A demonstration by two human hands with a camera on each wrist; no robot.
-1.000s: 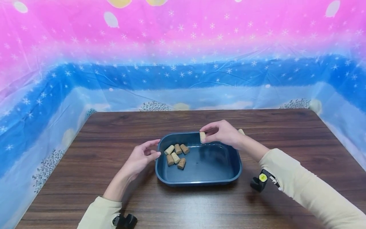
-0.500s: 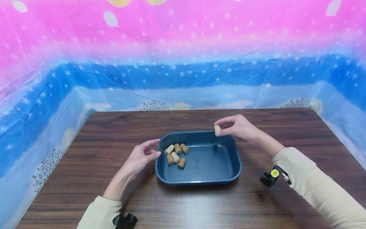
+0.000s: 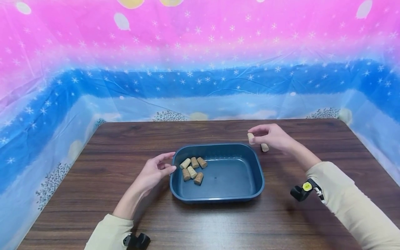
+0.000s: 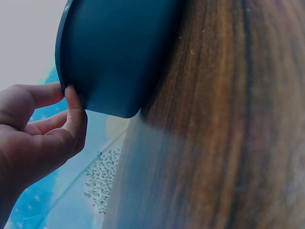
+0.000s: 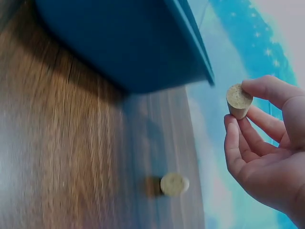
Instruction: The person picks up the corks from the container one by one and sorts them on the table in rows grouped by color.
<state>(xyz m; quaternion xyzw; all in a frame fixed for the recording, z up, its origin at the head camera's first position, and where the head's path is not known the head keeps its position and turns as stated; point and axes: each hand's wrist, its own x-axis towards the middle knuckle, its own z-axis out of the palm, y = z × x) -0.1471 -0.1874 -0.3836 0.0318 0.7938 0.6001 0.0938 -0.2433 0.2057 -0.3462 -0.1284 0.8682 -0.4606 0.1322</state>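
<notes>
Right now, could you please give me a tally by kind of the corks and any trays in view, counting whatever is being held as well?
Corks: 8 (6 in the blue tray, 1 pinched in the right hand, 1 on the table)
Blue tray: 1
Total: 9

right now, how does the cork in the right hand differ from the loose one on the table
The held cork is pinched by the right hand, while the loose cork is touched by no hand. The held cork is up in the air; the loose cork rests on the table. Both show pale, round ends and are outside the tray.
</notes>
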